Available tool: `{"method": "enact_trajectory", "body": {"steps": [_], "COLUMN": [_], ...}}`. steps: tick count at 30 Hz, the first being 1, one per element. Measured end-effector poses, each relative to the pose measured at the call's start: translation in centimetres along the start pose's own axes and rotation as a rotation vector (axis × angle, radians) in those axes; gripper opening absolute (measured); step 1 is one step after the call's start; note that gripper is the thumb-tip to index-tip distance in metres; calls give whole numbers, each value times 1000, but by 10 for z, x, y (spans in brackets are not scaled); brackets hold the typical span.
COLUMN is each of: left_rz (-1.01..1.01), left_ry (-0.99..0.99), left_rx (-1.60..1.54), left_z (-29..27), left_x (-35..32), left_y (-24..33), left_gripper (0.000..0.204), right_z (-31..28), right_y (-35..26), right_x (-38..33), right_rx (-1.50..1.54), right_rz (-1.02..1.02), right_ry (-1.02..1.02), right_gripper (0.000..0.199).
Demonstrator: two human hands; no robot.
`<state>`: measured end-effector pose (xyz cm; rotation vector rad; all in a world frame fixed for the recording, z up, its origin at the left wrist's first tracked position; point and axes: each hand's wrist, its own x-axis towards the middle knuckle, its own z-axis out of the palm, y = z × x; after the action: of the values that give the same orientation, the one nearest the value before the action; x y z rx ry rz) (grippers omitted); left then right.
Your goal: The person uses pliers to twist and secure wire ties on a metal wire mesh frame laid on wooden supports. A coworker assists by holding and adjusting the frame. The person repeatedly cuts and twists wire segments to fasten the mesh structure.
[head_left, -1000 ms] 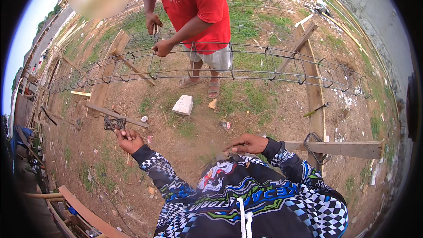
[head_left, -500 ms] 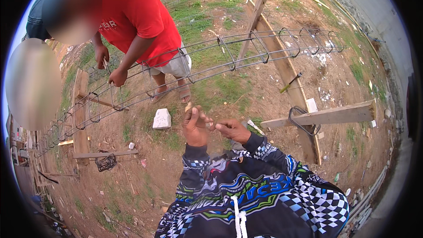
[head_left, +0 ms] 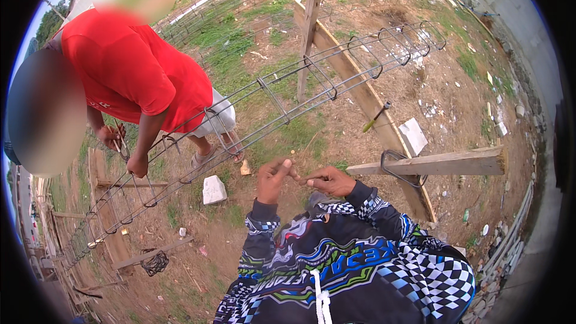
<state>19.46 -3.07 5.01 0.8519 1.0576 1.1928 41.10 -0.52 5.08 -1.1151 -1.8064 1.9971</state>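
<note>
The left hand (head_left: pixel 273 180) and right hand (head_left: pixel 332 181) nearly meet at the fingertips, thumbs and forefingers drawn narrow; whether something thin is pinched between them, I cannot tell.

Beyond both hands, apart from them, the cage (head_left: pixel 287 120) slants from far left of the left hand to the upper right, ahead of the right hand. It is dark grey steel: long, straight bars ringed by squarish hoops, open between. Its right end reaches past the plank (head_left: pixel 421 199); its left end runs down among timber. Ahead-left of the left hand, a co-worker (head_left: pixel 126 66) in red grips it with one hand and has pliers (head_left: pixel 123 145) in the other.

Soil and patchy grass leave open room between the hands and the cage. On the left hand's side lie a yellowish chunk (head_left: pixel 245 168), near, and a white block (head_left: pixel 214 190), farther out. A beam (head_left: pixel 462 161) narrows the right side, its tip near the right hand.
</note>
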Motion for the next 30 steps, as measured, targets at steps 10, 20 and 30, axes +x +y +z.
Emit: {"method": "enact_trajectory", "body": {"steps": [10, 20, 30], "left_rz": [187, 289, 45], "left_ry": [109, 209, -118], "left_rx": [491, 909, 961], "left_z": [62, 83, 73], "left_x": [126, 211, 275], "left_y": [-25, -1, -13], "left_gripper": [35, 41, 31], "right_z": [-112, -147, -131], "right_y": [83, 34, 46], "right_x": [47, 90, 90], "right_rx": [-392, -696, -819], "right_rz": [18, -227, -276], "right_ry": [731, 986, 921], "right_gripper": [28, 25, 24]}}
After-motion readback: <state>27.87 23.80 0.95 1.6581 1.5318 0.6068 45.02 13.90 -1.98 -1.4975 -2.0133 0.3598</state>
